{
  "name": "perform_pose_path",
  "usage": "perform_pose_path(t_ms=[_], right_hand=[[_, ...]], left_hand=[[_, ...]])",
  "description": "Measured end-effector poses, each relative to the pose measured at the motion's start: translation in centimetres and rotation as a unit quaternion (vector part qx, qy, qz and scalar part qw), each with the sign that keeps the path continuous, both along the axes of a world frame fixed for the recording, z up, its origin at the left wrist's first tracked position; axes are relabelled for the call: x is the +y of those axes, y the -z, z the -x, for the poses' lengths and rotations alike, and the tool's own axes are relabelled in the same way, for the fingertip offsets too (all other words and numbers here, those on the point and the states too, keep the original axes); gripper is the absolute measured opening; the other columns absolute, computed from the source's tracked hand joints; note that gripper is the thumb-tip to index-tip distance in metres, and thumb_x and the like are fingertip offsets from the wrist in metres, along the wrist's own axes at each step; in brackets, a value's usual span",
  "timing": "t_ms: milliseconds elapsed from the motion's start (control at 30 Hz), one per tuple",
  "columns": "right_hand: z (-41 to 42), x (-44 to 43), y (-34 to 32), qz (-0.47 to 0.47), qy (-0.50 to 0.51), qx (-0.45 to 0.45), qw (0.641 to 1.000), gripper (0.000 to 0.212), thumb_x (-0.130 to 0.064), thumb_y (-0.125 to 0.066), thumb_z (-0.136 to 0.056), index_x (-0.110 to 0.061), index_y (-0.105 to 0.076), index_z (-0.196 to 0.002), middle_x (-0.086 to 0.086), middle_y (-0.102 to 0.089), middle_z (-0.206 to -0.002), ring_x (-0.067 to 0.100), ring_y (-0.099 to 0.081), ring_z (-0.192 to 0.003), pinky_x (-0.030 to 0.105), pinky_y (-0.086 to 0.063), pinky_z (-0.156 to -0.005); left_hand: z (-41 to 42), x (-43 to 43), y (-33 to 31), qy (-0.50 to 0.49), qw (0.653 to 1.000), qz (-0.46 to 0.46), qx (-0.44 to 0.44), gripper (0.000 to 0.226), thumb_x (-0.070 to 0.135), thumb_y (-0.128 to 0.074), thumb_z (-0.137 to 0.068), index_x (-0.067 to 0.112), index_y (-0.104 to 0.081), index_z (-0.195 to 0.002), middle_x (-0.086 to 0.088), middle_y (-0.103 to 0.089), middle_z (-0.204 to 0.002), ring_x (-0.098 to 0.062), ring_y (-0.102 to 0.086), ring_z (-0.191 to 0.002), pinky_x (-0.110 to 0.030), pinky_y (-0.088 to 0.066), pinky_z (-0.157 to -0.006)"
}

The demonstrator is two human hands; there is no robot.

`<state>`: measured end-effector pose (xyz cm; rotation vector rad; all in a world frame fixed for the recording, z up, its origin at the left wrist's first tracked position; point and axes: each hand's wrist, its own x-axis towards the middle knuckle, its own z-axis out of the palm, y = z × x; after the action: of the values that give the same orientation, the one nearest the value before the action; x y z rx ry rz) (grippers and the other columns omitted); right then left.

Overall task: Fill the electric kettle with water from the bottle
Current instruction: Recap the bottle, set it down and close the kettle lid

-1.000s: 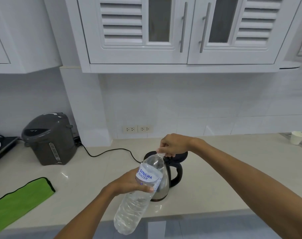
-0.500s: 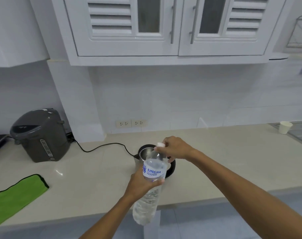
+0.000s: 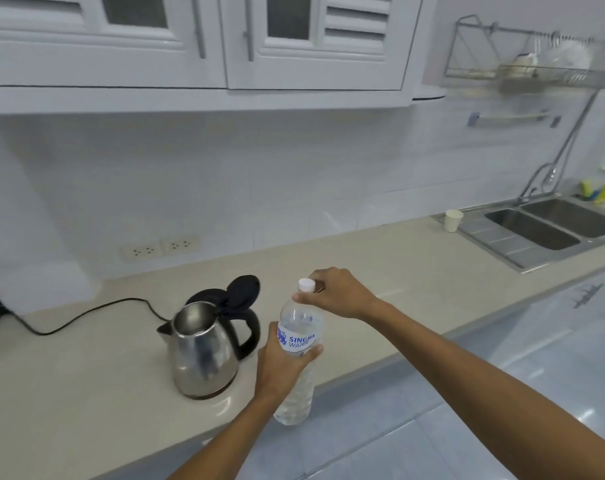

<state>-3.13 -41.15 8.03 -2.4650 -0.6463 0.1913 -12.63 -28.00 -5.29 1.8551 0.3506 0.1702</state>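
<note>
The left hand (image 3: 280,367) grips the Singha water bottle (image 3: 298,355) upright at its label, over the worktop's (image 3: 86,393) front edge. The right hand (image 3: 339,292) pinches the neck just under the white cap (image 3: 306,285). The steel electric kettle (image 3: 204,351) stands just left, lid (image 3: 243,289) open, near the front edge.

Your left hand (image 3: 283,362) and right hand (image 3: 339,293) were bare, no gloves, rings or watch in sight; both forearms showed uncovered, with no sleeve visible.

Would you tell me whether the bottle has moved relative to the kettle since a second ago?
Yes. The bottle was in front of the kettle; now it is right of it.
</note>
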Motion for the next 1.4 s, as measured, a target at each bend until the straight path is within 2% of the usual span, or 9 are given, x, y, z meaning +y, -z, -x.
perform_pose_path(t_ms=[333, 533, 733, 833, 1000, 1067, 1167, 1267, 1400], right_hand=[[-11.9, -6.7, 0.1, -0.024, 0.025, -0.015, 0.999, 0.051, -0.051, -0.074, -0.087, -0.001, -0.063, -0.082, 0.0, -0.055, -0.071, 0.016, -0.048, -0.065, 0.029, -0.035, -0.06], [-19.2, -8.5, 1.0, -0.037, 0.023, -0.009, 0.999, 0.041, -0.048, -0.075, -0.088, -0.008, -0.067, -0.087, -0.004, -0.058, -0.073, 0.01, -0.052, -0.065, 0.025, -0.039, -0.059], [-25.0, -8.8, 3.2, -0.077, 0.012, -0.006, 0.997, 0.036, -0.043, -0.076, -0.088, -0.01, -0.069, -0.098, 0.005, -0.072, -0.091, 0.023, -0.068, -0.088, 0.039, -0.055, -0.079], [-27.5, -8.6, 4.7, -0.1, 0.012, -0.02, 0.995, 0.033, -0.039, -0.077, -0.088, -0.009, -0.069, -0.101, 0.007, -0.075, -0.097, 0.025, -0.07, -0.096, 0.042, -0.055, -0.086], [-32.4, -8.1, 5.2, -0.124, 0.02, -0.04, 0.991, 0.033, -0.033, -0.078, -0.088, -0.007, -0.069, -0.105, 0.009, -0.076, -0.098, 0.027, -0.07, -0.095, 0.042, -0.055, -0.088], [-34.6, -7.9, 5.2, -0.127, 0.023, -0.044, 0.991, 0.033, -0.032, -0.079, -0.088, -0.006, -0.069, -0.106, 0.009, -0.076, -0.098, 0.027, -0.07, -0.095, 0.042, -0.055, -0.087], [-37.8, -7.5, 5.3, -0.127, 0.033, -0.044, 0.99, 0.034, -0.032, -0.077, -0.089, -0.008, -0.068, -0.11, 0.007, -0.076, -0.101, 0.024, -0.068, -0.096, 0.038, -0.055, -0.086], [-41.0, -7.0, 5.5, -0.123, 0.037, -0.047, 0.991, 0.034, -0.032, -0.076, -0.09, -0.008, -0.067, -0.112, 0.006, -0.075, -0.103, 0.024, -0.068, -0.096, 0.034, -0.053, -0.084], [-44.0, -6.6, 5.8, -0.12, 0.042, -0.046, 0.991, 0.036, -0.033, -0.076, -0.091, -0.007, -0.067, -0.114, 0.006, -0.075, -0.108, 0.023, -0.068, -0.099, 0.027, -0.049, -0.083]], left_hand=[[-12.7, -6.6, -0.5, -0.002, 1.0, -0.008, 0.004, 0.064, 0.043, -0.099, -0.07, 0.03, -0.054, -0.114, 0.018, -0.072, -0.099, 0.01, -0.065, -0.085, -0.009, -0.046, -0.063], [-20.3, -9.0, 0.6, -0.023, 1.0, -0.003, 0.008, 0.063, 0.039, -0.099, -0.071, 0.032, -0.053, -0.114, 0.02, -0.07, -0.095, 0.025, -0.061, -0.079, -0.005, -0.048, -0.061], [-26.9, -10.5, 2.1, -0.074, 0.997, 0.019, 0.005, 0.064, 0.039, -0.098, -0.072, 0.033, -0.051, -0.115, 0.023, -0.068, -0.095, 0.023, -0.061, -0.078, -0.004, -0.047, -0.063], [-30.2, -10.9, 3.1, -0.096, 0.995, 0.024, 0.0, 0.064, 0.038, -0.098, -0.074, 0.033, -0.05, -0.116, 0.024, -0.066, -0.096, 0.026, -0.06, -0.079, 0.002, -0.045, -0.064], [-36.0, -10.7, 3.6, -0.11, 0.994, 0.003, -0.016, 0.067, 0.043, -0.097, -0.073, 0.035, -0.048, -0.119, 0.021, -0.066, -0.103, 0.013, -0.061, -0.087, -0.001, -0.042, -0.069], [-38.3, -10.5, 3.7, -0.11, 0.994, -0.008, -0.021, 0.068, 0.043, -0.096, -0.075, 0.033, -0.049, -0.122, 0.018, -0.067, -0.108, 0.001, -0.064, -0.089, 0.0, -0.041, -0.072], [-42.1, -10.3, 4.2, -0.113, 0.993, -0.014, -0.026, 0.069, 0.045, -0.095, -0.075, 0.031, -0.048, -0.125, 0.013, -0.066, -0.111, -0.011, -0.064, -0.098, -0.015, -0.045, -0.082], [-45.2, -10.2, 4.5, -0.117, 0.992, -0.026, -0.028, 0.076, 0.043, -0.094, -0.077, 0.02, -0.051, -0.135, 0.011, -0.063, -0.112, -0.013, -0.061, -0.099, -0.02, -0.046, -0.087], [-48.1, -10.1, 4.7, -0.125, 0.991, -0.04, -0.032, 0.077, 0.039, -0.093, -0.078, 0.015, -0.052, -0.138, 0.012, -0.063, -0.111, -0.01, -0.06, -0.098, -0.017, -0.045, -0.086]])
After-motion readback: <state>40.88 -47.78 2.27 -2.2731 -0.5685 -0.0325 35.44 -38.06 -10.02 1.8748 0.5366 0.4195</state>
